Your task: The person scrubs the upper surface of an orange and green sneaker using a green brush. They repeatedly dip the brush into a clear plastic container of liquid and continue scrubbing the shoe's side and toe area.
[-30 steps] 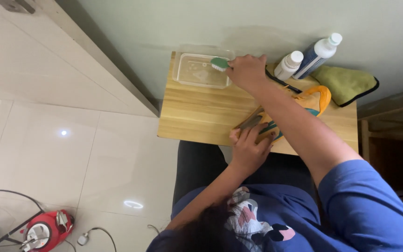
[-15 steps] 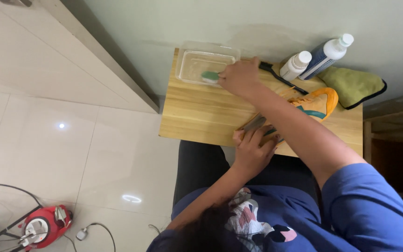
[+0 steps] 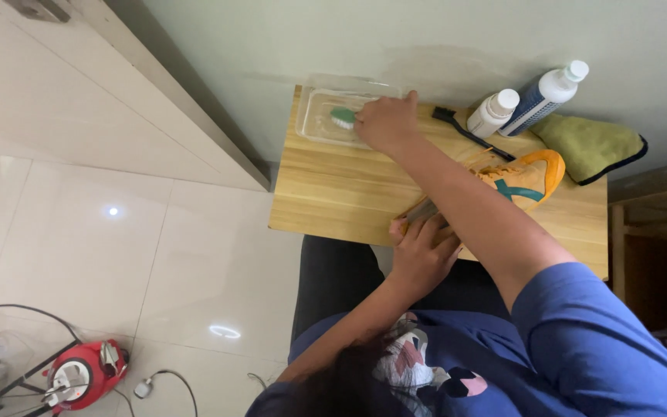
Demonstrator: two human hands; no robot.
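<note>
Right now the right hand (image 3: 384, 121) is reaching across the wooden tabletop (image 3: 333, 201) to the clear plastic tray (image 3: 314, 116) at its far left corner, fingers closed around a small green-headed brush (image 3: 342, 116) whose head is sitting inside the tray, apparently so the bristles can be wetted there. Nearer the person than the tray, the left hand (image 3: 424, 251) is pressing down on the heel end of an orange shoe (image 3: 530, 179) with a teal stripe, fingers curled over it, seemingly pinning it at the tabletop's near edge while the other arm is crossing above it. To the right of the tray, a black brush (image 3: 457, 125) is lying flat, and beyond that two white-capped bottles (image 3: 519, 104) are standing close together against the wall. Farther right of the tray, a folded olive-green cloth (image 3: 592, 145) is resting just beside the shoe's toe, within easy reach.
</note>
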